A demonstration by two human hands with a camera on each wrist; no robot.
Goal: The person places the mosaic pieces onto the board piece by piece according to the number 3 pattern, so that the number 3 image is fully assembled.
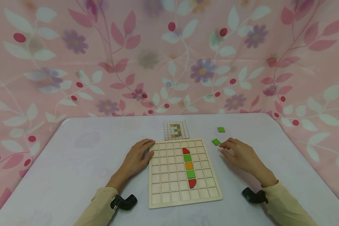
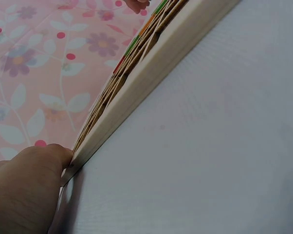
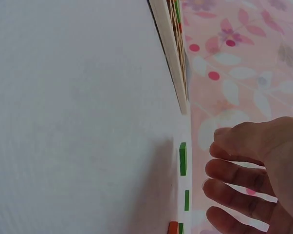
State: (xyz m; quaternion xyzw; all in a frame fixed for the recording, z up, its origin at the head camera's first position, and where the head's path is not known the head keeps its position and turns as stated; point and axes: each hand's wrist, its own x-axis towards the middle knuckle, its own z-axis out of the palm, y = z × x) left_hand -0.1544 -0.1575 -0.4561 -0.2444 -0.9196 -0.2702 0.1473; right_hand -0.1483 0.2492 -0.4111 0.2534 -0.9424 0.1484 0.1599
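Loosely, the right hand point(image 1: 241, 153) hangs with its fingers bent a little and apart, and it holds nothing. Its fingertips are just beside a green tile point(image 1: 216, 142) that lies flat on the table, but they do not seem to touch it. I think the step in hand is picking up a green tile. The next move looks to need a small pinch with the thumb and one finger, on the thin sides. The tile is flat, so it could slip.

The left hand point(image 1: 137, 156) rests on the far left corner of the wooden board point(image 1: 170, 197). Its fingers are relaxed and touch the edge, maybe so the board does not slide.

On the board, five tiles make one line: a red tile point(image 1: 185, 151) at the far end, then green, orange, green, and a red one point(image 1: 192, 183) nearest the person. The boxes left of the line have no tiles.

Just past the board lies a paper card point(image 1: 176, 130) with a colored drawing. Its right-hand line seems to match the tiles, and green comes next to red there. So a green tile likely goes left of a red one.

Another green tile point(image 1: 221, 129) lies a bit farther off on the white table point(image 1: 96, 157).
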